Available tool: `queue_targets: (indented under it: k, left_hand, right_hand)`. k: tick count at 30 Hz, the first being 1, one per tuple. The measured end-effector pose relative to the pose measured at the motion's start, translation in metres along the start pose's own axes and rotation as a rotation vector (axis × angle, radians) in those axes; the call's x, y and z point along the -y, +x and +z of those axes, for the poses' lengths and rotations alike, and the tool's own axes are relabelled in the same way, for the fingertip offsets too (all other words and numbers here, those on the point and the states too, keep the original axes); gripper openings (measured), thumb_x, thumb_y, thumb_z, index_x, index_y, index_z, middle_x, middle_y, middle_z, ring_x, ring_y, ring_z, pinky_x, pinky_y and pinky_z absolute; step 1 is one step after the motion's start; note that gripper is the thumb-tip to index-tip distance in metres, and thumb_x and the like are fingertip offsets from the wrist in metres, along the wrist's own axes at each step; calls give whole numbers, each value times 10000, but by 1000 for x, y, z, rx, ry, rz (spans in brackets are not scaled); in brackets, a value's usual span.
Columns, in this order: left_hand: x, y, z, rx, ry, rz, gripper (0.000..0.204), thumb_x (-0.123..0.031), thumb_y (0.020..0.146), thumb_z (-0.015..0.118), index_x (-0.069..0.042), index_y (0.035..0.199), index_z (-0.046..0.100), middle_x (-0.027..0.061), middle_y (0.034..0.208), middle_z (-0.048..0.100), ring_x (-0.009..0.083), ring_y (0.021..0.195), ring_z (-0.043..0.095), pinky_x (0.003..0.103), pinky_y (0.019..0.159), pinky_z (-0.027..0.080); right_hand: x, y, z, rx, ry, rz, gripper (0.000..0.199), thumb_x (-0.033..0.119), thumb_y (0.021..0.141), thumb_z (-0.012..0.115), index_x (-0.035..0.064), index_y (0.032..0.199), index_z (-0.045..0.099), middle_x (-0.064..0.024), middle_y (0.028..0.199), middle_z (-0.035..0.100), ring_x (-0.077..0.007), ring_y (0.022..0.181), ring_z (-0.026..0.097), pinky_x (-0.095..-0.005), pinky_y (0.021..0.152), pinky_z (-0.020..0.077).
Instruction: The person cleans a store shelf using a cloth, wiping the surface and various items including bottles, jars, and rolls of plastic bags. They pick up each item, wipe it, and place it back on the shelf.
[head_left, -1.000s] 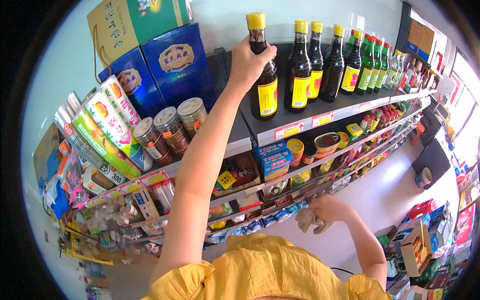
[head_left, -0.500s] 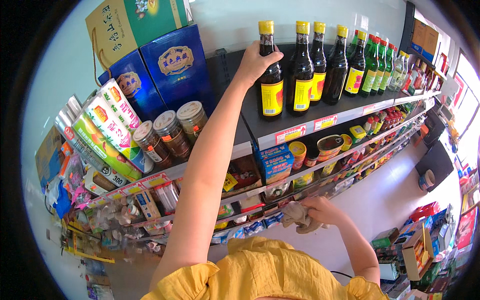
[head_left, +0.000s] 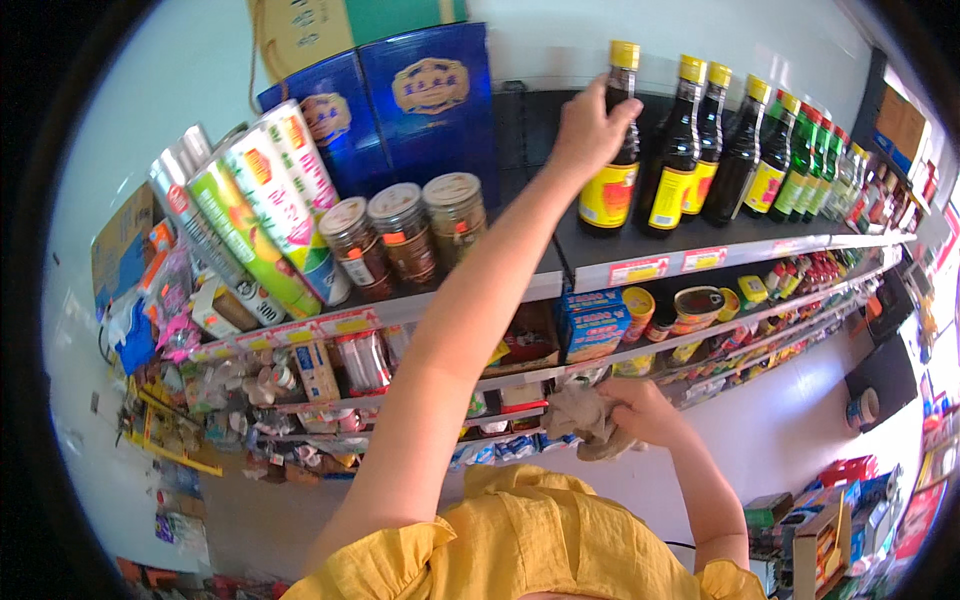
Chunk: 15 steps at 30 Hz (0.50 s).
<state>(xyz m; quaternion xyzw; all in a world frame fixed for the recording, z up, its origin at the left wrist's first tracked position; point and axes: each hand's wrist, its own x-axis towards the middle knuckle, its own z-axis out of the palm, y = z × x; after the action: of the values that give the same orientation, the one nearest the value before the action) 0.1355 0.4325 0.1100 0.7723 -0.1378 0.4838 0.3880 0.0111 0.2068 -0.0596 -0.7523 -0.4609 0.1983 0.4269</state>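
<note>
Our left hand [head_left: 592, 132] is wrapped around the neck of a dark glass bottle [head_left: 607, 197] with a yellow cap and a yellow-and-red label. The thumb presses along the right side of the neck just below the cap, while the palm and the other fingers close in from the left. The bottle stands roughly upright at the near edge of the black top shelf [head_left: 660, 246], first in a row and directly below our grip. Just to its right, near but apart from our hand, comes a second yellow-capped bottle [head_left: 674, 165], with more of the same kind beyond, then green bottles [head_left: 801, 180].

Lower down, our right hand [head_left: 643, 411] is bunched around a crumpled grey-beige cloth [head_left: 588, 418], which hangs to the left of the fingers in front of the lower shelves. The dark bottle is well above this hand and clear of it.

Our left fingertips disappear behind the bottle neck, and the hand is slightly blurred. We cannot tell whether the bottle's full weight rests on the shelf. Our left forearm covers part of the rightmost of three lidded jars [head_left: 456, 212] and some goods below, and the cloth hides more. The gift bag [head_left: 322, 35] above the blue boxes [head_left: 428, 120] is cut off at the top.
</note>
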Motion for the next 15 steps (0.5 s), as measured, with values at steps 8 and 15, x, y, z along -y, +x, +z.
queue_targets:
  k: [8,15]
  left_hand:
    - [-51,-135,-70,-316,-185,227,294,-2,825,505,27,1116,474,139,1115,518,211,1037,499,318,893,385]
    - [-52,-208,-116,-205,370,99,106,-17,741,575,-29,846,574,126,898,545,269,843,509,345,751,399]
  right_hand:
    - [89,44,-34,-611,192,-233,384,-52,664,357,-35,988,562,-61,860,592,-107,824,526,-230,758,418]
    - [167,175,-41,-632,-418,-876,239,60,725,502,-30,941,551,-194,1010,547,-359,883,509,-378,776,428]
